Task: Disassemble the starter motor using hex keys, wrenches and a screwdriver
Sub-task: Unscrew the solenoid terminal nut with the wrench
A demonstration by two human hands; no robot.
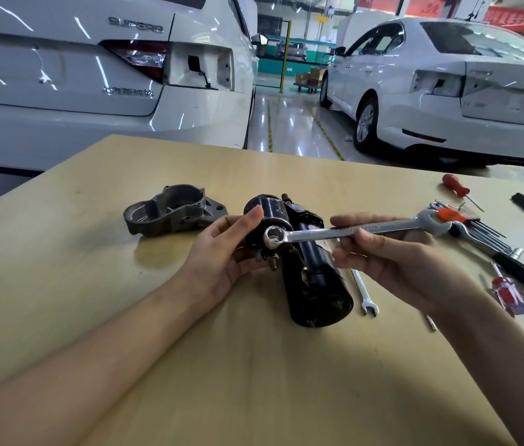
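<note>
The starter motor (pixel 310 268) lies on its side near the middle of the pale wooden tabletop (pixel 93 300), its long axis running from the far side toward the person and slanting a little to the right; the flat closed end of the black cylinder faces the near edge, while the solenoid and terminal end points away toward the cars.

The left hand (pixel 222 255) cups the far-left end of the motor, palm turned inward, thumb laid up against the round black solenoid and the other fingers curled around behind the body. The right hand (pixel 399 259) holds a combination wrench (pixel 350 231) roughly level across the motor; its thumb and fingers pinch the shank about midway. The wrench's ring end sits over the motor by the left thumb, but whether it is seated on a nut I cannot tell; its open end points right, over the tool pile.

A grey cast end housing (pixel 173 214) rests apart to the left of the motor. A smaller spanner (pixel 363 294) lies just right of the cylinder. Farther right are a set of hex keys (pixel 476 230) in an orange holder, a red-handled screwdriver (pixel 455 185), and a clear red screwdriver (pixel 508 294). Two white cars (pixel 447 91) stand beyond.
</note>
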